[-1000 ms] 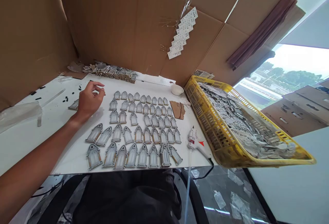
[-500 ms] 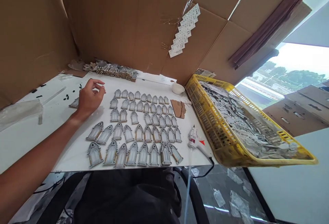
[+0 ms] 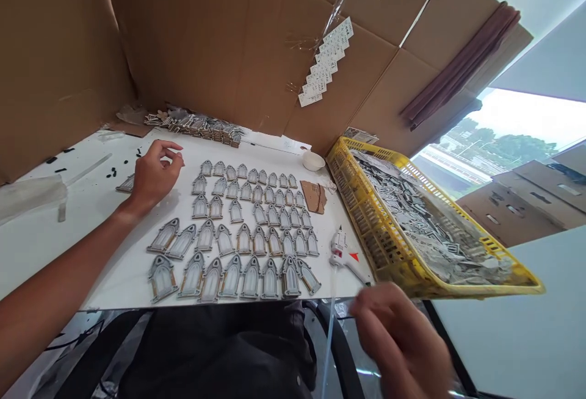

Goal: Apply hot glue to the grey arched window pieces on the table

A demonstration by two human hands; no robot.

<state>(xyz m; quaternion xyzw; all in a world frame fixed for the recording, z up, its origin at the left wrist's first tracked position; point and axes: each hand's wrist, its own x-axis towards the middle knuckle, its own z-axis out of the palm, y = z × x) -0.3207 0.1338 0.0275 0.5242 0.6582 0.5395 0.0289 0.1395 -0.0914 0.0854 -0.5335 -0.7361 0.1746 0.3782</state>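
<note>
My left hand (image 3: 158, 172) hovers over the left part of the white table (image 3: 103, 228), fingers loosely bent and apart, with nothing seen in them. Partly behind it lies one grey arched window piece (image 3: 125, 184). Several rows of similar arched window frames (image 3: 235, 274) with pale panes cover the table's middle. My right hand (image 3: 403, 338) is at the lower right, past the table's front edge, smeared by motion; its fingers cannot be made out clearly. Nearest to it, a white hot glue gun (image 3: 339, 251) lies on the table with a long clear glue stick (image 3: 328, 341) hanging from its back.
A yellow plastic crate (image 3: 389, 258) full of grey pieces stands at the right. Stacked frames (image 3: 206, 127) sit against the cardboard wall (image 3: 220, 51) at the back. A white bowl (image 3: 314, 160), a cardboard scrap (image 3: 314, 196) and small black bits (image 3: 112, 172) are also on the table.
My right hand has come into view at the lower right. The left hand keeps nearly the same pose above the table. The whole view has shifted slightly.
</note>
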